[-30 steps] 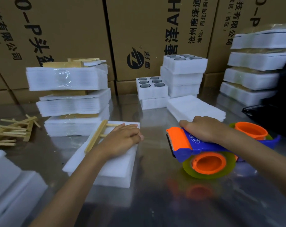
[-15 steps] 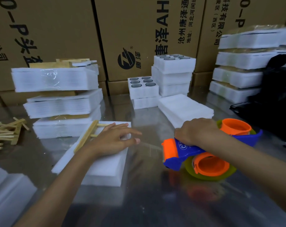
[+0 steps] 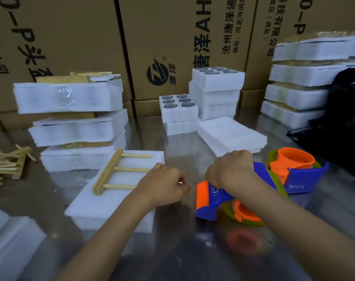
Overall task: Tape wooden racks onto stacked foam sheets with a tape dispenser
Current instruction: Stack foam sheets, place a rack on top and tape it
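A stack of white foam sheets (image 3: 103, 205) lies on the shiny table left of centre. A wooden rack (image 3: 111, 172) with three pegs lies flat on its far half. My right hand (image 3: 230, 171) grips the blue and orange tape dispenser (image 3: 213, 199) from above, tilted nose-down just right of the stack. My left hand (image 3: 164, 184) hovers at the stack's right edge, fingers pinched together near the dispenser's orange nose. Something small glints at the fingertips; whether it is the tape end I cannot tell.
Taped foam bundles (image 3: 71, 118) are piled behind the stack and at the far right (image 3: 302, 78). Loose wooden racks (image 3: 8, 163) lie at the left edge. A second dispenser (image 3: 294, 169), loose foam sheets (image 3: 231, 132), foam trays with holes (image 3: 178, 108) and cardboard boxes (image 3: 172, 37) stand behind.
My left hand has lifted off the rack and foam and moved right, closing its fingers near the dispenser's nose. My right hand has tilted the dispenser nose-down and brought it closer to the stack.
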A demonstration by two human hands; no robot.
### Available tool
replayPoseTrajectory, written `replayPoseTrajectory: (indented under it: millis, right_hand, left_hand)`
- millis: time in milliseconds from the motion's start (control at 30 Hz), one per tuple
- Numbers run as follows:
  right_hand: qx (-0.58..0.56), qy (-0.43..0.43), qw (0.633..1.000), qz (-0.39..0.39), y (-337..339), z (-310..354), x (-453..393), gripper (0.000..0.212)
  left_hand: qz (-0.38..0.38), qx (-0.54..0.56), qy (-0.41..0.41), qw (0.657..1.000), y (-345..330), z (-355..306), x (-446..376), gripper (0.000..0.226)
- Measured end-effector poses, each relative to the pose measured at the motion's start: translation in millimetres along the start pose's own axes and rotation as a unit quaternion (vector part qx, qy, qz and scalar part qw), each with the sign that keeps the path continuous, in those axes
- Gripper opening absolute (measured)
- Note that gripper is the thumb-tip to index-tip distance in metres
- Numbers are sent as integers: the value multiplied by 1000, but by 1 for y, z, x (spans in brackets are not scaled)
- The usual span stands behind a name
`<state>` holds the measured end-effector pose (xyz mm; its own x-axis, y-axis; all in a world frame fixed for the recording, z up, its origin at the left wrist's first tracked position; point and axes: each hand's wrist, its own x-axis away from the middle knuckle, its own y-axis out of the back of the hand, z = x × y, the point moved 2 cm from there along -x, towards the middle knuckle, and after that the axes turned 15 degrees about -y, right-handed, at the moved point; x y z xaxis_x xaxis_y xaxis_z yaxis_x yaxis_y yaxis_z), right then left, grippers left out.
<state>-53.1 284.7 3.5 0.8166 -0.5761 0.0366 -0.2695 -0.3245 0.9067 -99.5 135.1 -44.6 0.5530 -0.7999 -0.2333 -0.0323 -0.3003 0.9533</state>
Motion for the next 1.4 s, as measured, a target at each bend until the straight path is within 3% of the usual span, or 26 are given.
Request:
replayPoseTrajectory:
  millis: [267,700,833,933,1067,1167,1233,1333,1400]
  right_hand:
    - [-68,-23,997,1,0,-14,-1,15]
    - [-55,-44,997,23,1,-2,-5,16]
    - [7,-60,997,44,2,8,-7,12]
    - [32,-59,997,34,0,16,-6,8]
    - [-95,-81,992,18,-4,-6,-9,22]
    - [-229,-114,967,16,-7,-46,0,36]
    - [-280,-114,953,9,-15,-72,11,38]
    - [-349,-137,927,-8,-33,-104,26,42]
    - [-403,-165,900,-16,-40,-114,34,46]
  left_hand:
    - [-30,131,7,991,9,-3,2,14]
    - [-48,194,-8,980,16,-11,6,7]
    - [-181,370,0,911,29,-6,11,15]
    - [-183,381,1,906,28,-5,15,11]
    - [-145,371,-21,917,27,-3,13,12]
    - [-100,397,-13,912,28,-1,12,18]
    - [-55,347,20,936,22,-1,8,21]
    - [23,107,13,994,10,-3,3,23]
    - [75,-6,-12,997,3,-6,1,22]
